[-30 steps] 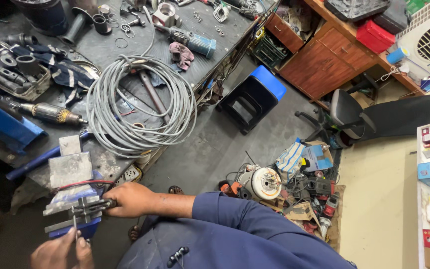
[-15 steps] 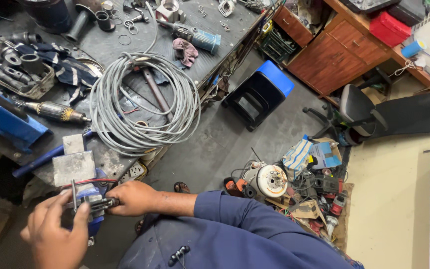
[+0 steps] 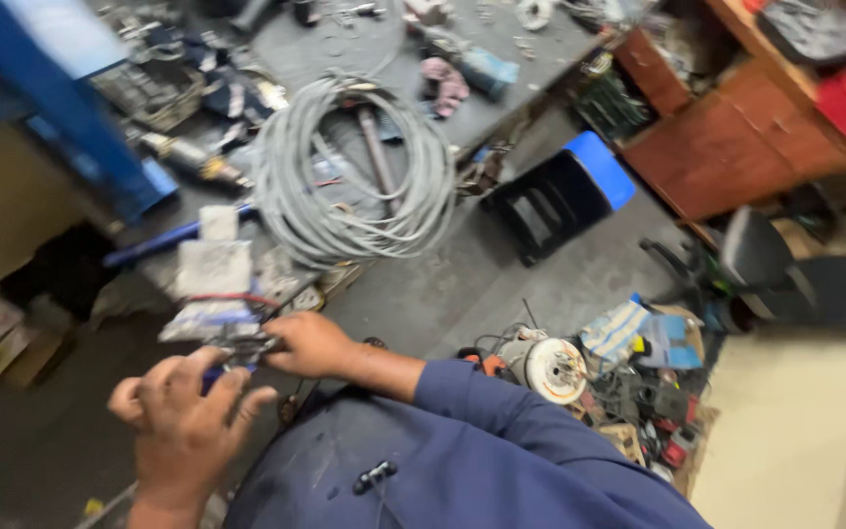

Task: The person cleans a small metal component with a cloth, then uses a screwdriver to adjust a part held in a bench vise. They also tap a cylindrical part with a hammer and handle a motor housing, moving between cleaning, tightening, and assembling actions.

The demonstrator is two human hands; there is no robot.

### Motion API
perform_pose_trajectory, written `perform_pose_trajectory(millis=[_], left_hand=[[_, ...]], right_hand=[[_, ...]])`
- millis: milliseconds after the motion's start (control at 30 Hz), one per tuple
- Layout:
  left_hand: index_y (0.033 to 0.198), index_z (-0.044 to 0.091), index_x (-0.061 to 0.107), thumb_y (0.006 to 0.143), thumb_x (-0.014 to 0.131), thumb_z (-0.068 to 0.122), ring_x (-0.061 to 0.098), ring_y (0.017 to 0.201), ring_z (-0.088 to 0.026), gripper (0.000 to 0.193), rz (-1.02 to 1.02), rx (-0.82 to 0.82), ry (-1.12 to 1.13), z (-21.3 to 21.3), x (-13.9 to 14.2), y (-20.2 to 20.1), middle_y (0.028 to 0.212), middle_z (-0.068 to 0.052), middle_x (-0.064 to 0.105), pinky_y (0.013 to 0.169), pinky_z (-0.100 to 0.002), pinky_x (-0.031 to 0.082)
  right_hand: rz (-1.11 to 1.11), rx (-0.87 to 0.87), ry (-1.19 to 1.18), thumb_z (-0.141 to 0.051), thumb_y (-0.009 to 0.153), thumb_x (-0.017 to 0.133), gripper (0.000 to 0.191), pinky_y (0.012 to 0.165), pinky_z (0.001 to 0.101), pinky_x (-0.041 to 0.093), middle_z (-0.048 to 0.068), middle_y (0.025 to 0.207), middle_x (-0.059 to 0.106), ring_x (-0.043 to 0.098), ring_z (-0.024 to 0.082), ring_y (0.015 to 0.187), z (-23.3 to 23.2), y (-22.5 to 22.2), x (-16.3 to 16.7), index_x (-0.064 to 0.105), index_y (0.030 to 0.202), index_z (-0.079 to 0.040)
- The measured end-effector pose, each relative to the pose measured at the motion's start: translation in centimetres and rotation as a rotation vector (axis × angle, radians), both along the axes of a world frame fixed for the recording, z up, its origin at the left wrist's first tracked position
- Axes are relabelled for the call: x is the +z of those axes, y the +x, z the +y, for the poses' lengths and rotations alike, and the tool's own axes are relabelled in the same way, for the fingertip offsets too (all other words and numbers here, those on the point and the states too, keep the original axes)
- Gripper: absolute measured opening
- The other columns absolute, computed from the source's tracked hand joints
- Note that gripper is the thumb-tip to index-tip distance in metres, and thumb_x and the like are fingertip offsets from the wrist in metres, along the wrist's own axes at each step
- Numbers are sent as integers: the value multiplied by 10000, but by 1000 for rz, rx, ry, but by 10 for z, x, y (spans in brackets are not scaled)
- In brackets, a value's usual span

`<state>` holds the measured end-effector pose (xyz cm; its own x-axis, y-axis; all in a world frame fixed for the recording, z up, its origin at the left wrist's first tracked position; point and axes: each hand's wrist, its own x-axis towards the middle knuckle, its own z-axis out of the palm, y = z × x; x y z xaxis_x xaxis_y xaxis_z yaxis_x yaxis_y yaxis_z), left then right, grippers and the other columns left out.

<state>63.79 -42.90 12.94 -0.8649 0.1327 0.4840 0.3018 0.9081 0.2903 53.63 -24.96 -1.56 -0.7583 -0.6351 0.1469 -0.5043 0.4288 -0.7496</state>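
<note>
My right hand (image 3: 310, 343), on a blue-sleeved arm, pinches a small dark metal part (image 3: 245, 345) at the lower end of a grey-white block (image 3: 212, 284) with a red wire across it. My left hand (image 3: 183, 426) comes up from the bottom edge. Its fingers curl onto the same dark part from below, and a bit of blue (image 3: 210, 378) shows under them. The frame is blurred, so the part's exact shape is unclear.
A big coil of grey cable (image 3: 354, 186) lies on the cluttered workbench (image 3: 501, 98) just beyond the hands. A blue metal frame (image 3: 70, 118) stands at the left. On the floor are a blue-topped black stool (image 3: 560, 191), a pile of motor parts (image 3: 580, 367) and a wooden cabinet (image 3: 727, 147).
My left hand has come up from the bottom edge and closed its fingers on the dark part. My right hand has stayed on it. The view has shifted and blurred.
</note>
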Motion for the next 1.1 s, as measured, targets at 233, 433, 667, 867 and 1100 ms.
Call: perform_pose_trajectory(millis=[233, 433, 667, 867, 1100], left_hand=[[1116, 185, 744, 876, 786, 271, 583, 1127, -238, 258, 5, 17, 297, -13, -24, 20, 1219, 6, 641, 1049, -442, 381], [1376, 58, 547, 766, 843, 413, 560, 1047, -216, 766, -118, 161, 756, 4, -36, 10, 1220, -61, 597, 1012, -410, 423], [1324, 51, 642, 825, 818, 197, 635, 1041, -266, 550, -136, 143, 433, 2, -37, 13, 1099, -86, 680, 1020, -433, 439], [1116, 53, 725, 822, 748, 129, 730, 801, -294, 305, 190, -136, 378, -16, -104, -15, 931, -121, 721, 852, -438, 585], [1011, 7, 712, 732, 642, 41, 692, 661, -283, 290, 224, -178, 314, -71, -220, -3, 808, -140, 755, 631, -436, 544]], right_hand=[[-73, 12, -36, -187, 790, 760, 196, 703, 447, 546, 147, 823, 686, 699, 355, 798, -6, -3, 2, 682, 942, -89], [-84, 18, -16, -192, 794, 759, 179, 705, 444, 544, 136, 799, 687, 702, 346, 792, -4, -7, -1, 666, 908, -88], [-8, 16, 8, -242, 787, 764, 274, 747, 452, 559, 149, 886, 715, 713, 360, 854, 1, -5, -13, 699, 1010, -97], [4, 11, 28, -318, 860, 727, 208, 744, 428, 565, 91, 828, 709, 716, 308, 816, 5, -4, -12, 669, 889, -121], [-66, -12, 57, -375, 872, 705, 242, 753, 446, 572, 83, 852, 714, 717, 317, 830, 6, 4, -19, 690, 981, -160]])
